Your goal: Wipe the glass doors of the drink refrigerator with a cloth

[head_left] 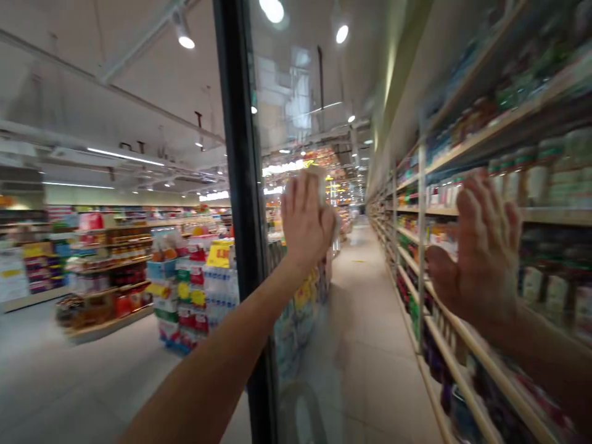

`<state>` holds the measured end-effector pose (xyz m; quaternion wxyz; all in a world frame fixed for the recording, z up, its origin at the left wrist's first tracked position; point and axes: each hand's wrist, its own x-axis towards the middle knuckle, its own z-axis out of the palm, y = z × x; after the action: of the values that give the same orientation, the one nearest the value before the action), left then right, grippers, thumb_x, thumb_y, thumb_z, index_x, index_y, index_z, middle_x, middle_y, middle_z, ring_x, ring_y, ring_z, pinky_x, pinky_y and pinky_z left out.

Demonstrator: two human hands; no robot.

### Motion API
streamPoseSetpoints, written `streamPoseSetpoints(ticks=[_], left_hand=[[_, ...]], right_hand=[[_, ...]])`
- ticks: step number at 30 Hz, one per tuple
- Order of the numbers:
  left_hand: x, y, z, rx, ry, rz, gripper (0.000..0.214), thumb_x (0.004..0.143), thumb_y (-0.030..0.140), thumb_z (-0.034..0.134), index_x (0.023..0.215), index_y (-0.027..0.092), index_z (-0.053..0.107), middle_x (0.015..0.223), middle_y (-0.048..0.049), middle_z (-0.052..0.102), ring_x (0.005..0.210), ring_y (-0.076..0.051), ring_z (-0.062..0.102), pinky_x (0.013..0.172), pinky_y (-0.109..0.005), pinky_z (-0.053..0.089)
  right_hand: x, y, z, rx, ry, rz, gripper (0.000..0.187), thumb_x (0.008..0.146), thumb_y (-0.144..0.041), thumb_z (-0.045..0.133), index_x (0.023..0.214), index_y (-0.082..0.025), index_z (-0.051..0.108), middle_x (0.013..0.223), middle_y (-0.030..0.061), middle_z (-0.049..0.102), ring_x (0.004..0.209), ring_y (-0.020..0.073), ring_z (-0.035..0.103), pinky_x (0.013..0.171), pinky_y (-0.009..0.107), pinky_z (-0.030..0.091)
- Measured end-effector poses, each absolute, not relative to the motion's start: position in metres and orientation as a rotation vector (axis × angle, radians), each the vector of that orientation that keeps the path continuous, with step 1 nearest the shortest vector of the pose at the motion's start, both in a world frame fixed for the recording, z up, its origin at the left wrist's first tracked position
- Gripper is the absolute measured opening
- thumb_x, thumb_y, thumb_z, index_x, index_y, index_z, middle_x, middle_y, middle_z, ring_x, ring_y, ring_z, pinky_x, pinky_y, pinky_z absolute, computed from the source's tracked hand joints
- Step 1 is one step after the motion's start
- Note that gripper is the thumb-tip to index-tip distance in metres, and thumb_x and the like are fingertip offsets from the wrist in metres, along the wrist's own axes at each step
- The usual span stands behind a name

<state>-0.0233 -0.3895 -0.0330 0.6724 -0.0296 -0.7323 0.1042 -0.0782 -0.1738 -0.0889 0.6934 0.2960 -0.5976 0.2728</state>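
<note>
A tall glass door pane (296,92) with a black frame (240,185) stands upright in front of me. My left hand (305,222) reaches across the frame and lies flat against the glass, fingers up, pressing a white cloth (333,227) that shows at its right edge and above the fingertips. My right hand (485,253) is raised further right, fingers stretched and together, thumb out to the left, with nothing in it. It seems to rest on the glass, though motion blur makes the contact unclear.
Long shelves of bottles and jars (531,203) run along the right, blurred. An aisle floor (365,320) leads away between them and the pane. To the left stand stacked goods displays (194,290) and low shelves (106,271) across open floor.
</note>
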Motion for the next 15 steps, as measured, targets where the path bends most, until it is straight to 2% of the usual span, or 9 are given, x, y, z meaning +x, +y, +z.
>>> streamPoseSetpoints(ticks=[3, 6, 9, 11, 13, 15], left_hand=[[-0.026, -0.366, -0.034, -0.504, -1.714, 0.459, 0.053, 0.09, 0.04, 0.032, 0.139, 0.021, 0.033, 0.148, -0.0034, 0.033, 0.14, -0.018, 0.016, 0.116, -0.04, 0.017], [-0.025, -0.372, -0.015, -0.373, -1.658, 0.278, 0.052, 0.089, 0.039, 0.034, 0.138, 0.018, 0.035, 0.147, -0.0068, 0.034, 0.139, -0.021, 0.021, 0.116, -0.04, 0.017], [-0.029, -0.383, -0.004, -0.118, -1.534, 0.038, 0.055, 0.09, 0.036, 0.031, 0.139, 0.013, 0.031, 0.148, -0.0124, 0.03, 0.14, -0.026, 0.019, 0.115, -0.049, 0.015], [-0.031, -0.381, -0.012, -0.274, -1.589, 0.152, 0.056, 0.089, 0.038, 0.032, 0.14, 0.015, 0.029, 0.148, -0.0099, 0.031, 0.14, -0.025, 0.017, 0.114, -0.048, 0.017], [-0.03, -0.379, -0.021, -0.545, -1.68, 0.358, 0.054, 0.089, 0.039, 0.034, 0.14, 0.02, 0.03, 0.147, -0.0043, 0.033, 0.14, -0.02, 0.019, 0.115, -0.042, 0.019], [-0.028, -0.387, -0.021, -0.555, -1.683, 0.353, 0.053, 0.089, 0.039, 0.034, 0.139, 0.021, 0.031, 0.147, -0.0033, 0.034, 0.139, -0.019, 0.021, 0.115, -0.04, 0.02]], right_hand=[[-0.072, -0.164, -0.085, 0.745, -1.297, 0.432, 0.063, 0.093, -0.043, 0.027, 0.148, -0.018, 0.008, 0.152, 0.0117, 0.02, 0.141, 0.0267, 0.016, 0.113, 0.052, 0.016], [-0.072, -0.169, -0.084, 0.692, -1.322, 0.389, 0.062, 0.092, -0.039, 0.027, 0.148, -0.019, 0.007, 0.152, 0.0109, 0.023, 0.141, 0.0265, 0.017, 0.112, 0.052, 0.019], [-0.074, -0.172, -0.084, 0.646, -1.348, 0.35, 0.062, 0.092, -0.037, 0.027, 0.148, -0.02, 0.005, 0.151, 0.0107, 0.024, 0.141, 0.0258, 0.019, 0.112, 0.051, 0.019], [-0.075, -0.172, -0.084, 0.63, -1.356, 0.32, 0.061, 0.093, -0.036, 0.026, 0.148, -0.019, 0.006, 0.15, 0.0112, 0.026, 0.141, 0.0252, 0.021, 0.112, 0.051, 0.018], [-0.075, -0.172, -0.084, 0.614, -1.367, 0.292, 0.061, 0.093, -0.036, 0.026, 0.148, -0.018, 0.007, 0.149, 0.012, 0.029, 0.14, 0.0249, 0.023, 0.112, 0.05, 0.017], [-0.075, -0.172, -0.084, 0.589, -1.385, 0.267, 0.061, 0.092, -0.037, 0.027, 0.148, -0.019, 0.009, 0.148, 0.012, 0.032, 0.14, 0.025, 0.024, 0.112, 0.05, 0.016]])
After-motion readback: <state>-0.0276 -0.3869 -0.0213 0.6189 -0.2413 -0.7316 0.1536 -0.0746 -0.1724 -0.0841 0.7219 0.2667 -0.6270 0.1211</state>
